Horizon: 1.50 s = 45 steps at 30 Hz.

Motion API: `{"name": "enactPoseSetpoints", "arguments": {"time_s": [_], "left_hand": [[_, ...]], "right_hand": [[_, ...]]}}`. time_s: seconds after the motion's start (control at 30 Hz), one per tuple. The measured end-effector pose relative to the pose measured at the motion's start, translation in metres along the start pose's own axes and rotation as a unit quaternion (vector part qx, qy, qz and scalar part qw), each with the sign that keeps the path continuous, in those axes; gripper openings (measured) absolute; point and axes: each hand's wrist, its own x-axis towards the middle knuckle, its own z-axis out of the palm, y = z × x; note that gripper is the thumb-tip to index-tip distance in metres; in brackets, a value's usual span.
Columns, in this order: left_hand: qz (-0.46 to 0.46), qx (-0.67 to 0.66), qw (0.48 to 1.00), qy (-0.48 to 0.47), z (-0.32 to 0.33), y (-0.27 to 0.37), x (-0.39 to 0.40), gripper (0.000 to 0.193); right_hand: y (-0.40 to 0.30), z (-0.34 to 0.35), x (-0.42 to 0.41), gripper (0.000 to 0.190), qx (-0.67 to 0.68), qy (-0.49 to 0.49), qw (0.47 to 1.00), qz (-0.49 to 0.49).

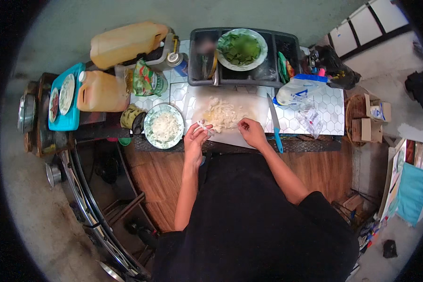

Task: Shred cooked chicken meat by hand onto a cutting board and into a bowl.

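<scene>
Between the fingers of my left hand are thin white strips of food. My right hand hovers at the right edge of a pile of pale, shredded food; its fingertips are pinched together, and whether they grip a shred is too small to tell. The pile lies spread on a white cutting board. To the left of my left hand, a green-patterned plate bears a heap of similar white shreds. Right of the board rests a kitchen knife with a blue handle, its handle overhanging the counter's front edge.
Behind the board, a dark divided tray carries a bowl of cut green leaves. Plastic jerrycans, a green pouch and a spray-type can stand left. Plastic bags lie right, near cardboard boxes.
</scene>
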Motion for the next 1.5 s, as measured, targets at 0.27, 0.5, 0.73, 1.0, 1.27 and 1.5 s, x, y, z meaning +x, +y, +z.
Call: {"name": "enactPoseSetpoints", "arguments": {"time_s": [0.27, 0.5, 0.73, 1.0, 1.27, 1.5], "left_hand": [[0.037, -0.102, 0.994, 0.009, -0.055, 0.024, -0.022, 0.042], [0.051, -0.131, 0.988, 0.069, -0.134, 0.042, -0.047, 0.045], [0.068, -0.138, 0.985, 0.073, -0.197, 0.070, -0.058, 0.042], [0.066, -0.116, 0.991, 0.004, -0.239, 0.103, -0.049, 0.048], [0.077, -0.068, 0.994, -0.027, -0.243, 0.113, -0.030, 0.045], [0.061, -0.040, 0.995, -0.066, -0.247, 0.107, -0.016, 0.047]], "right_hand": [[-0.054, 0.030, 0.017, 0.013, -0.138, -0.031, 0.985, -0.096], [-0.128, 0.108, 0.040, 0.014, -0.063, -0.114, 0.982, -0.137], [-0.159, 0.195, 0.066, 0.027, -0.090, -0.062, 0.958, -0.266], [-0.211, 0.244, 0.027, 0.027, 0.158, -0.274, 0.947, -0.057], [-0.223, 0.253, 0.016, 0.023, 0.269, -0.224, 0.935, 0.050], [-0.214, 0.244, 0.018, 0.014, 0.096, -0.099, 0.990, -0.028]]}}
